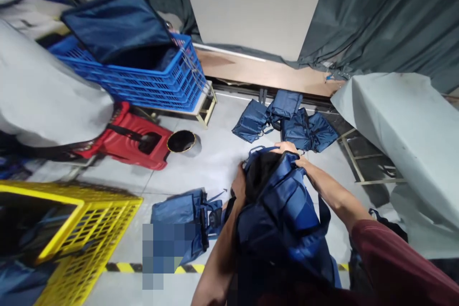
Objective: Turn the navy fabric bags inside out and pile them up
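Observation:
A navy blue bag [283, 205] with straps hangs in front of me, its dark mouth gaping toward the upper left. My right hand [289, 149] grips the bag's far rim, near a thin strap loop. On the near left side of the mouth, my left hand [239, 184] is closed on the bag's edge, its fingers partly hidden by the fabric. Below and to the left, a folded blue bag [179, 210] lies on the floor. More folded blue bags [251, 119] lie in a cluster beyond my hands.
Stacked blue crates [143, 86] holding a blue bag stand at upper left. Nearby are a red plastic stool [132, 138], a small bin [193, 146] and a seated person in white [46, 91]. A yellow crate [111, 224] is at lower left, a covered table [405, 129] at right.

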Demonstrator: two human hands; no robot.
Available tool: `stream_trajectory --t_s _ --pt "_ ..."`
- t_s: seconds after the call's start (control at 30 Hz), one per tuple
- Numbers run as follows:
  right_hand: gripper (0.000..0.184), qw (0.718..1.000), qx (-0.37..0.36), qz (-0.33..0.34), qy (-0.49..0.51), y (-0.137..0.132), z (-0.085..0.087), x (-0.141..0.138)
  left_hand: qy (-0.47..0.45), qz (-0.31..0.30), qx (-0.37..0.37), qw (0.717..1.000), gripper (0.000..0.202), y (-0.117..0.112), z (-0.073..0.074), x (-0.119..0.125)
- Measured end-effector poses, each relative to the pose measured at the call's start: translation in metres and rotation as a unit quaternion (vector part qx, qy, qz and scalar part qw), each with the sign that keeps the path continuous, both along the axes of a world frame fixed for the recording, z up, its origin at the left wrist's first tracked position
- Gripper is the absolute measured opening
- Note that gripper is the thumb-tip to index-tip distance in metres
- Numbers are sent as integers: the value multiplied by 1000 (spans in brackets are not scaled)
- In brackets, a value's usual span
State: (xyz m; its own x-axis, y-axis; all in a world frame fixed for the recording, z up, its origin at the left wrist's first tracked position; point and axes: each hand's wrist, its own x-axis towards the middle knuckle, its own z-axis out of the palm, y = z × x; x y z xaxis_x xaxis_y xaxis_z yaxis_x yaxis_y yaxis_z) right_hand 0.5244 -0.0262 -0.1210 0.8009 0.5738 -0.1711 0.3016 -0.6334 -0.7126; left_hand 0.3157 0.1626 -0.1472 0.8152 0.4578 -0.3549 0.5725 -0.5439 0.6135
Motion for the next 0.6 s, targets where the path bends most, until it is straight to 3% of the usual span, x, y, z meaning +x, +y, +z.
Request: stream_trajectory --t_s 0.07,0.13,0.23,0.3,0.37,0.43,0.5,0.6 --pt "36 1000 15 8 17 5 6 1 0 -14 9 1000 65 8 1 -4" --pt "20 998 40 19 42 12 25 5 2 -22 23 1000 69 21 3 -13" --pt "36 988 132 33 72 21 74 10 -2 7 52 999 80 40 10 -28" --pt "46 977 174 92 78 24 112 5 -12 57 76 995 84 48 20 -36" --pt "49 979 130 152 47 25 145 -15 -36 113 97 988 84 51 33 -43" --pt "54 987 19 159 -10 24 164 -49 -71 160 125 977 81 51 46 -52" --pt "69 989 -69 122 -45 20 167 -88 -89 199 155 963 74 50 58 -63" --pt "90 987 -140 65 -50 5 150 -135 -79 224 174 956 76 45 69 -80"
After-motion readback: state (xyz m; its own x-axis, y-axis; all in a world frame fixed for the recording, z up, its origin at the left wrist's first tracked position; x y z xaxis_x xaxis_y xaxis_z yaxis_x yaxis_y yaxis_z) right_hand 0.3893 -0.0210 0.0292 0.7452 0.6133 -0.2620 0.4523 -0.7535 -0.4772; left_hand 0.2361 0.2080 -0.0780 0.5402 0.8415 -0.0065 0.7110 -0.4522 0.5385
